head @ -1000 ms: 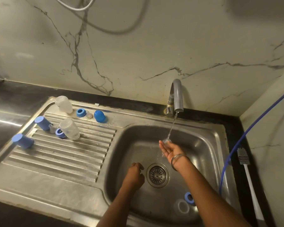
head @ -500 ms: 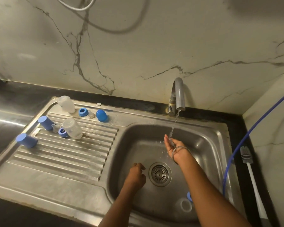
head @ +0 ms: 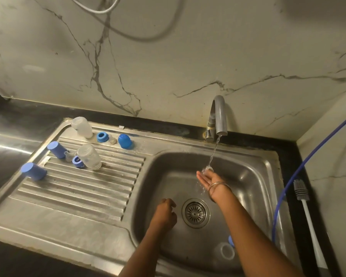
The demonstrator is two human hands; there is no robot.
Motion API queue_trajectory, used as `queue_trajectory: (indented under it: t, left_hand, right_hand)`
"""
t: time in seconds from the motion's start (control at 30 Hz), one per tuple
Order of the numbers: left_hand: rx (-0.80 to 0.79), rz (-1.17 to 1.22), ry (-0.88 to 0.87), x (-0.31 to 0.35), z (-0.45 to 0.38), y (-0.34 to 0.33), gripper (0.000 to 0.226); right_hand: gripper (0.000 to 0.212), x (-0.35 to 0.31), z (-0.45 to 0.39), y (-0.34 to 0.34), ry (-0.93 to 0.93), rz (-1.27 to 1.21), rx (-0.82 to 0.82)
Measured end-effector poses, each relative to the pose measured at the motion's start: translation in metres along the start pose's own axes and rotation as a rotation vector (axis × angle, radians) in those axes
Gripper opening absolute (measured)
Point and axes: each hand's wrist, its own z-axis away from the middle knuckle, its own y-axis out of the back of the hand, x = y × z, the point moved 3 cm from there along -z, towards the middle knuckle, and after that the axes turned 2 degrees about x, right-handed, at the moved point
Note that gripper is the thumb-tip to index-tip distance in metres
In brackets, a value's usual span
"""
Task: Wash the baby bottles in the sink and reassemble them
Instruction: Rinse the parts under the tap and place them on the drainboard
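our right hand [head: 207, 179] is flat, palm up, fingers straight, under the tap [head: 220, 116] stream at centre right; it holds nothing. left hand [head: 165, 213] hangs loosely curled beside the drain [head: 195, 212], also holding nothing. two clear bottles [head: 89, 156] lie on the drainboard [head: 78, 188] at upper left, caps [head: 34, 171], rings [head: 102, 136] and teats scattered around them, nothing screwed together. one more bottle [head: 226, 251] sits in the basin at lower right, likely unwashed. brush [head: 306, 212] lies untouched at the right edge. our read: washing mostly done, reassembly not started.
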Motion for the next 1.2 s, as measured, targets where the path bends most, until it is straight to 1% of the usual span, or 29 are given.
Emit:
queue_trajectory:
  t: [0.07, 0.1, 0.17, 0.3, 0.4, 0.5, 0.6, 0.67, 0.8, 0.97, 1.03, 1.07, 1.1, 1.13, 1.2]
  left_hand:
    - [0.001, 0.001, -0.002, 0.0, 0.0, -0.001, 0.032]
    - [0.002, 0.0, -0.003, 0.001, 0.0, -0.001, 0.032]
    - [0.004, -0.003, -0.011, 0.002, -0.001, -0.001, 0.033]
    - [0.007, -0.008, -0.028, 0.003, -0.001, -0.002, 0.033]
    - [0.003, -0.016, -0.028, 0.003, -0.001, -0.004, 0.033]
    - [-0.001, -0.013, -0.019, 0.002, -0.001, -0.005, 0.033]
    - [-0.008, -0.016, -0.011, 0.0, 0.001, -0.006, 0.033]
    - [-0.011, -0.007, -0.002, -0.002, 0.001, -0.008, 0.033]
    - [-0.007, 0.012, 0.01, -0.003, 0.0, -0.007, 0.033]
    - [0.007, 0.044, 0.024, -0.005, 0.0, -0.006, 0.034]
    - [0.005, 0.05, 0.033, -0.004, 0.001, -0.006, 0.033]
    - [0.001, 0.055, 0.046, -0.004, 0.005, -0.004, 0.033]
    - [0.005, 0.063, 0.051, -0.006, 0.006, -0.004, 0.033]
    - [-0.001, 0.056, 0.065, -0.004, 0.009, -0.003, 0.033]
    - [-0.003, 0.065, 0.085, -0.005, 0.015, 0.0, 0.034]
  right_hand:
    - [0.018, -0.001, -0.002, 0.006, 0.25, 0.366, 0.031]
    - [0.024, -0.002, -0.001, 0.007, 0.354, 0.5, 0.053]
    - [0.028, -0.005, 0.003, 0.01, 0.483, 0.61, 0.096]
    - [0.032, -0.006, 0.005, 0.012, 0.578, 0.752, 0.064]
    - [0.031, -0.004, 0.006, 0.011, 0.62, 0.894, 0.001]
    - [0.031, -0.005, 0.006, 0.012, 0.635, 0.936, 0.027]
    - [0.037, -0.007, 0.005, 0.012, 0.627, 0.956, 0.015]
    - [0.039, -0.007, 0.005, 0.011, 0.557, 0.936, 0.008]
    - [0.035, 0.009, 0.01, 0.014, 0.228, 0.748, -0.044]
    - [0.017, 0.03, 0.005, 0.028, -0.074, 0.583, 0.017]
    - [0.007, 0.035, 0.002, 0.034, -0.121, 0.647, 0.05]
    - [0.007, 0.039, 0.001, 0.034, -0.12, 0.726, 0.062]
    - [0.012, 0.041, -0.002, 0.036, -0.102, 0.804, 0.077]
    - [0.018, 0.04, -0.003, 0.036, -0.058, 0.897, 0.089]
    - [0.023, 0.037, -0.002, 0.029, 0.102, 1.229, 0.11]
